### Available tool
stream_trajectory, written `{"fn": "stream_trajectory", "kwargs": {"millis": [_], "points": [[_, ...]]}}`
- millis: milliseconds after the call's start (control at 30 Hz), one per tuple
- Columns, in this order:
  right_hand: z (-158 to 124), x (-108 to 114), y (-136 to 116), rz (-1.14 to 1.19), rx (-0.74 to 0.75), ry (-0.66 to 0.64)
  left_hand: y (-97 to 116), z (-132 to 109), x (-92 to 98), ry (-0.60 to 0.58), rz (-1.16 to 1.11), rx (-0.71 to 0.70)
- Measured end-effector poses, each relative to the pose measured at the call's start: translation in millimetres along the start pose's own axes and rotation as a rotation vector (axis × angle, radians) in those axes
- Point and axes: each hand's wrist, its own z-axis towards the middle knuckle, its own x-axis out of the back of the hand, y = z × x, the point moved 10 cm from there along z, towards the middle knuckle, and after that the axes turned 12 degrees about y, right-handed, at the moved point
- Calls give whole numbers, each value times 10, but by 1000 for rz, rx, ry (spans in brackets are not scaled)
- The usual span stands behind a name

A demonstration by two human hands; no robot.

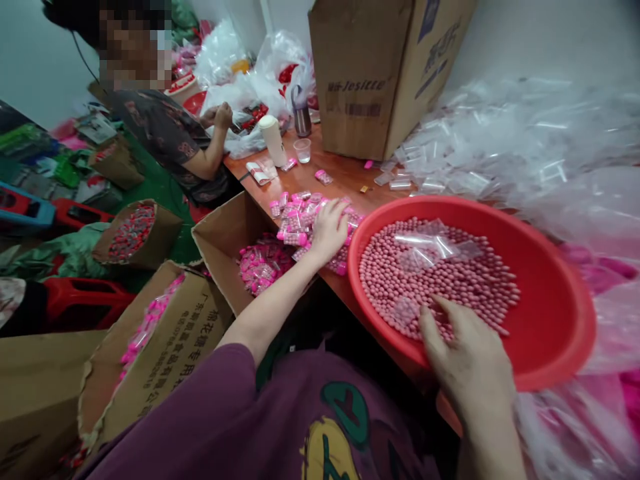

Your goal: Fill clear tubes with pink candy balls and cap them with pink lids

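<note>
My left hand (329, 232) lies over a heap of small clear tubes with pink caps (295, 223), filled with pink beads, at the table's edge. Its fingers are stretched out and touch the heap. A big red basin (545, 300) stands to the right, holding many loose pink beads (390, 280). Several clear empty tubes (425, 247) lie on those beads. Over the basin's near rim reaches my right hand (470, 350), its thumb and forefinger apart close to the beads. Nothing shows between them; the other fingers are partly hidden.
Below the heap, an open carton (215, 233) holds more pink-capped tubes. A tall carton (360, 73) stands behind, beside piled clear tubes (480, 133). A cup (303, 150), a white bottle (271, 140) and a phone (258, 173) sit near a co-worker (165, 133).
</note>
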Motion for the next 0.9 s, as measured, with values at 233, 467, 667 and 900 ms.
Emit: {"fn": "stream_trajectory", "kwargs": {"millis": [233, 467, 667, 900], "points": [[-1, -7, 23, 17, -44, -56, 79, -811, -347, -369, 416, -418], [-34, -48, 104, -20, -181, -101, -160, -444, -449, -383, 499, -330], [-45, -12, 0, 29, -198, -109, -547, -311, -108, -316, 454, -91], [-41, 48, 3, 28, -133, -64, -952, -403, 701, -164, 562, 9]]}}
